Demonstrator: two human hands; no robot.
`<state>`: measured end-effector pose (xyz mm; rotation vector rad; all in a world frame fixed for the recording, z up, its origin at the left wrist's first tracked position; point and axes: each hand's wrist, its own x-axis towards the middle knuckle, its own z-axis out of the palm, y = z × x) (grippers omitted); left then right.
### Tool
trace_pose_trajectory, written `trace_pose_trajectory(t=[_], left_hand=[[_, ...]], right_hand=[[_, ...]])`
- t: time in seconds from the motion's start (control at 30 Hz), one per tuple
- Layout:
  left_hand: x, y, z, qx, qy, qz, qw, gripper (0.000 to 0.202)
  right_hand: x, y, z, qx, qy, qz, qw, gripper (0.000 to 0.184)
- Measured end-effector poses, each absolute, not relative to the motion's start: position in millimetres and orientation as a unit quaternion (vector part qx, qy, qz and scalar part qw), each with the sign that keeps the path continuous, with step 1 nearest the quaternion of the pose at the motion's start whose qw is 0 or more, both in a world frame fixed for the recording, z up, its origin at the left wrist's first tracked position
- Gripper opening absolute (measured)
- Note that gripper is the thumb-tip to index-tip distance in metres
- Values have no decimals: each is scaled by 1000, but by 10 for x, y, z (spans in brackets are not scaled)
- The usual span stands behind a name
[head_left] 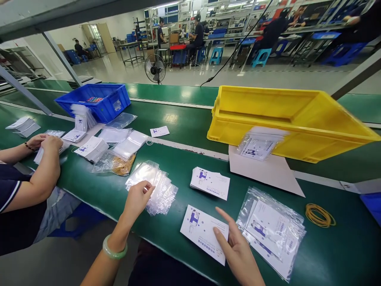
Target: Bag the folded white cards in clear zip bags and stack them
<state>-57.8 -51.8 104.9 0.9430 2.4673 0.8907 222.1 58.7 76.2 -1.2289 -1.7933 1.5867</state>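
My left hand (pixel 137 200) is over a fanned pile of clear plastic bags (pixel 162 194), its thumb and index fingertip pinched together at the bags. Whether a bag is caught between them is hidden. My right hand (pixel 235 248) holds a white printed leaflet (pixel 201 234) low over the green bench, thumb on its top face, index finger lifted away. Just beyond lies a stack of the same leaflets (pixel 210 182). Right of that hand is a pile of bagged leaflets (pixel 268 230). A green bangle (pixel 114 248) circles my left wrist.
Yellow rubber bands (pixel 320 215) lie at right. A yellow bin (pixel 268 103) stands behind, with a bagged bundle (pixel 258 145) leaning on it over a cardboard sheet (pixel 264 172). A blue bin (pixel 95 101) and more stacks stand left, where a co-worker's hands (pixel 47 142) handle bags.
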Motion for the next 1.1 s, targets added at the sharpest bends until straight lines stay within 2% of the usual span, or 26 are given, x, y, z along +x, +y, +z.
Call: trace_pose_trajectory(t=[0.17, 0.33, 0.5, 0.57, 0.67, 0.77, 1.0, 1.1], left_hand=[[-333, -448, 1152, 362, 817, 368, 255, 23], [223, -371, 1198, 475, 729, 366, 331, 16], [495, -334, 1172, 541, 679, 368, 332, 24], [500, -340, 1182, 542, 683, 367, 324, 20], [506, -359, 1186, 554, 690, 361, 295, 10], [551, -369, 1136, 580, 704, 335, 235, 16], [532, -340, 1085, 572, 764, 298, 17, 22], [505, -356, 1150, 573, 769, 283, 14, 20]], right_hand=[[2076, 470, 829, -432, -616, 641, 152, 54], [1929, 382, 882, -384, -669, 614, 168, 46], [1956, 412, 887, -355, -710, 577, 189, 39], [1981, 423, 895, -367, -709, 571, 192, 38], [1983, 420, 923, -370, -709, 564, 207, 35], [1960, 417, 938, -353, -732, 543, 212, 33], [1985, 398, 816, -305, -805, 473, 189, 34], [2022, 400, 807, -313, -810, 459, 188, 31]])
